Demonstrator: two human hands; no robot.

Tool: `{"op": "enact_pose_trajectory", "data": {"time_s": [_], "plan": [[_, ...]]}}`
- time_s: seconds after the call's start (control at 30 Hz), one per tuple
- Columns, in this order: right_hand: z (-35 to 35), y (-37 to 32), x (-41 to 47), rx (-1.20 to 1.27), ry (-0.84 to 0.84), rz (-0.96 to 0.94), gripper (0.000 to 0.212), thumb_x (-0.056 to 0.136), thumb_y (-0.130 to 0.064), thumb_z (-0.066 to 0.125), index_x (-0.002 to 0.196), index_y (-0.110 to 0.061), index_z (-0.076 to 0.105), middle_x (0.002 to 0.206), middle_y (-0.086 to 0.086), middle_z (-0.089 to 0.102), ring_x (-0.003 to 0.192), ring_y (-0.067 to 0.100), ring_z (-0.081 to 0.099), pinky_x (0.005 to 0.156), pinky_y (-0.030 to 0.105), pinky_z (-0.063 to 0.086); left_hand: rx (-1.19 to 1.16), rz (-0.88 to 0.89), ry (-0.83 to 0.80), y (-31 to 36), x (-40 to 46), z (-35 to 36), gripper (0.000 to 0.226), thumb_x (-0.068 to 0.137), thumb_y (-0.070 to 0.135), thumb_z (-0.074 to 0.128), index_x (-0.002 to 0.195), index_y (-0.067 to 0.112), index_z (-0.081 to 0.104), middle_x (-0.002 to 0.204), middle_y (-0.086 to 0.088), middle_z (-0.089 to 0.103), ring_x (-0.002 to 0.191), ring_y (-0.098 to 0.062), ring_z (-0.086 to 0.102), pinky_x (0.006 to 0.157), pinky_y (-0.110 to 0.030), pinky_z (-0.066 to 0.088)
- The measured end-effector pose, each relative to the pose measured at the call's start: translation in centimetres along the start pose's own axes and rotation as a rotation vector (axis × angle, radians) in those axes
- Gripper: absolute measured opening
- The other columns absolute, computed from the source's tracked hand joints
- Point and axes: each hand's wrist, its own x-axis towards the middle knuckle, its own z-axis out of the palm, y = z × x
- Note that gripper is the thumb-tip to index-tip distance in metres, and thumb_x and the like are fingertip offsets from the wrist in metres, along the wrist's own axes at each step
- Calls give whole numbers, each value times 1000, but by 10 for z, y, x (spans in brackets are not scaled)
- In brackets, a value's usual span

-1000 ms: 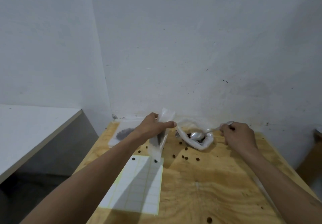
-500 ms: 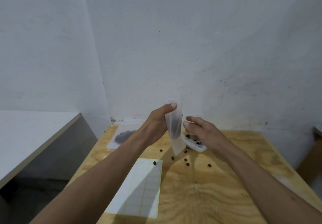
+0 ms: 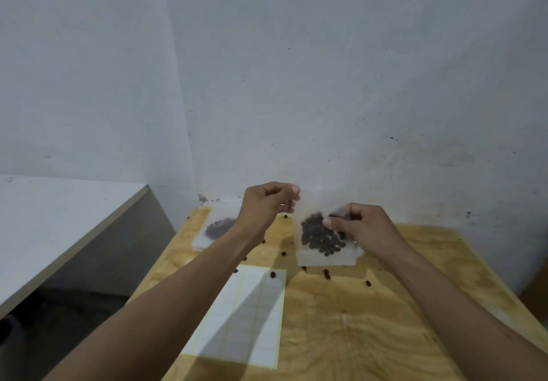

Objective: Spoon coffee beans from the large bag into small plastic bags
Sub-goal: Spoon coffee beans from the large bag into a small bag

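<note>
Hanging upright above the far half of the plywood table [image 3: 370, 330], the small plastic bag [image 3: 324, 257] has its long axis roughly vertical, mouth up, sealed bottom edge down and about level. Both hands hold it off the surface. The left hand [image 3: 265, 207] pinches the upper left corner between thumb and curled fingers. The right hand [image 3: 363, 227] grips the right side lower down, thumb on the near face over the beans, the other fingers curled behind the film.

The bag is thin, frosted, translucent film, flat and rectangular; its upper part blurs into the pale wall. A dark, matte cluster of coffee beans [image 3: 318, 235] fills its lower middle, leaving a clear strip along the bottom.

Loose beans [image 3: 326, 273] lie scattered on the wood below and to the left of it. A second small bag with beans [image 3: 218, 229] lies flat at the far left corner of the table. A white gridded sheet [image 3: 246, 318] lies on the near left part. The plywood has pale yellow grain with a swirled figure.
</note>
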Motion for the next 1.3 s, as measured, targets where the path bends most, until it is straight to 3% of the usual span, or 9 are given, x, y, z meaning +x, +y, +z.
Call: {"op": "enact_pose_trajectory", "data": {"time_s": [0.13,0.3,0.53,0.6,0.73,0.83,1.03,1.1,1.3], "plan": [[-3,0,4,-27,-18,14,22,79,-27,85,94,-16,75,96,1,76,92,20,72,73,30,56,31,9,41,-2,1,2,14,90,12,74,91,-2,78,78,-9,74,66,-14,62,65,-20,53],[-10,-22,11,18,-1,-93,46,77,-30,86,119,-28,68,115,-7,67,105,8,66,80,23,52,141,59,8,-2,-2,6,12,90,7,73,85,-3,77,68,-5,71,58,-10,60,63,-22,52],[-6,-40,22,-232,-136,-155,8,81,-34,82,81,-26,81,86,-7,78,89,14,73,85,37,57,233,98,-13,-1,-9,11,11,88,9,73,82,2,78,70,-6,71,59,-9,59,65,-24,53],[-1,-41,23,-303,-147,-164,9,82,-35,81,80,-27,81,85,-9,78,92,15,73,88,39,57,239,101,-23,-1,-10,10,12,88,9,73,82,1,78,69,-6,70,59,-10,58,64,-24,52],[8,-39,23,-387,-116,-183,11,87,-33,75,82,-25,79,85,-9,75,86,13,68,69,26,49,269,101,-23,-3,-10,7,12,89,11,72,80,4,79,68,-4,70,60,-12,59,66,-28,53],[8,-37,24,-395,-131,-185,14,89,-37,73,87,-24,79,90,-11,75,89,4,66,72,24,47,272,85,-13,-3,-7,5,12,88,11,73,81,3,79,69,-5,71,60,-13,60,67,-30,54],[-9,-40,28,-385,-141,-155,16,91,-34,73,91,-19,80,84,-6,75,80,8,68,77,30,53,219,47,64,1,3,-1,11,89,8,72,82,1,78,68,-6,70,58,-11,59,63,-25,52],[-15,-40,29,-361,-127,-154,17,91,-35,74,91,-20,79,81,-4,74,75,8,66,71,27,50,190,44,81,3,7,-5,11,89,6,72,81,-1,77,67,-8,69,57,-13,58,62,-26,52],[-8,-40,30,-224,50,-129,32,77,-48,82,84,-17,78,82,-6,75,78,10,71,72,24,53,144,57,115,12,14,-7,11,88,5,72,79,0,77,65,-9,68,59,-17,59,63,-28,53]]}}
